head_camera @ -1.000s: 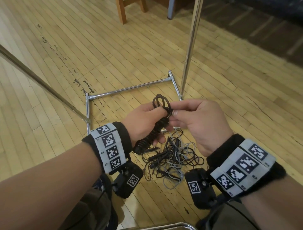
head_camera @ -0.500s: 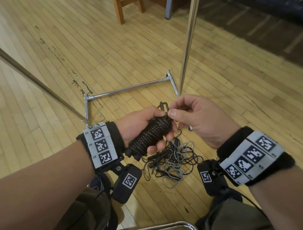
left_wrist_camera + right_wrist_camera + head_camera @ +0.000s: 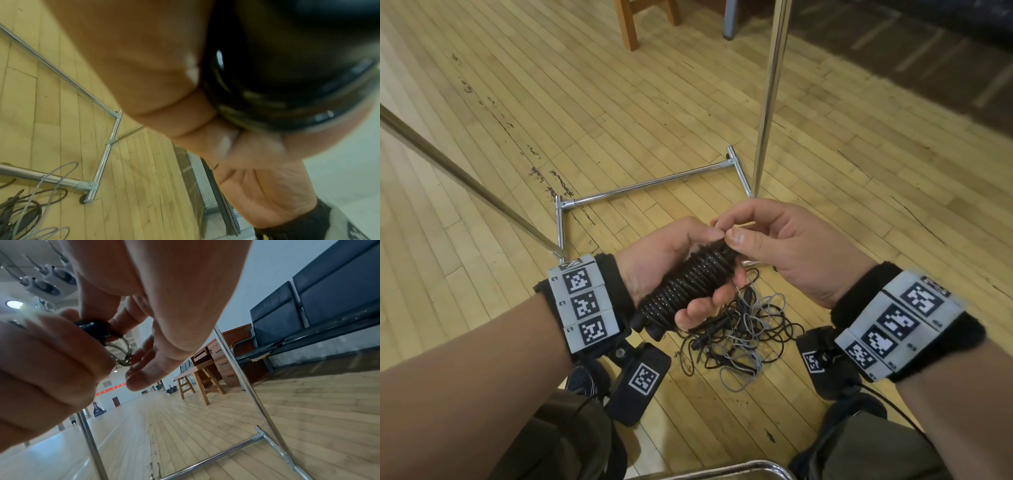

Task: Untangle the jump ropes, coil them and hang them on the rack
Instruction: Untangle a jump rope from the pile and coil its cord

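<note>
Left wrist: black cuff [image 3: 616, 291] at 9 o'clock, grey band of three square black-and-white tags [image 3: 585, 305].
Right wrist: matching band [image 3: 893, 322] at 3 o'clock.
Cameras: black boxes [image 3: 638, 380], tagged, underneath.
Trousers: olive [image 3: 571, 442].

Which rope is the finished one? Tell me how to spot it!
Find the shiny metal rack standing on the wooden floor. In front of it, the left hand grips the black rope bundle, while the right hand pinches its top end. It is wound tight like a spring, unlike the loose tangled pile lying on the floor below.
</note>
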A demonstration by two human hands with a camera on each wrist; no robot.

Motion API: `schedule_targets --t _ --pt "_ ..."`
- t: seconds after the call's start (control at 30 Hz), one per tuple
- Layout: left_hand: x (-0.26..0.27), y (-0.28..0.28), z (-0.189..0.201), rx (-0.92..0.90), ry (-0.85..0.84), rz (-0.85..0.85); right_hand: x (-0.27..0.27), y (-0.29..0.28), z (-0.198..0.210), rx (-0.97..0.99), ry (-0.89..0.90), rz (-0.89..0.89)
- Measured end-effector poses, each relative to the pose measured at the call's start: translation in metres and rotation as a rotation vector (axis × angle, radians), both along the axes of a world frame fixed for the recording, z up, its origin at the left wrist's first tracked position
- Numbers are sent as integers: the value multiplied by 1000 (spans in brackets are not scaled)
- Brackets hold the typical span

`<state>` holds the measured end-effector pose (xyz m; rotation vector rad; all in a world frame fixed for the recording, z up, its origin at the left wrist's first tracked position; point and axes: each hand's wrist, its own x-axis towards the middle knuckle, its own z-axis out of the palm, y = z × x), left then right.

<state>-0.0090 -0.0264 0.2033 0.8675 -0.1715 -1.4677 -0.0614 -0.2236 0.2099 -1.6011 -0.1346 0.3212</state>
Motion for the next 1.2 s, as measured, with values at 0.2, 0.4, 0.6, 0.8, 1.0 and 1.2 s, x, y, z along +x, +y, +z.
schedule_targets --t 0.2,0.4,0.6,0.8,1.0,1.2 --pt "0 3 0 30 -43 -28 -1 4 1 -56 -79 -63" --pt "7 8 -1 175 -159 -10 -2 4 -3 -120 -108 -107" --pt "14 14 4 300 -341 76 -4 6 -1 -412 -165 -141" --pt "4 16 15 533 -735 186 -1 9 -3 -515 -114 -217" --pt "-22 9 17 618 -1326 246 3 12 -4 -534 -90 -286" --pt "-21 5 16 704 -1249 267 0 18 -2 -603 -102 -291"
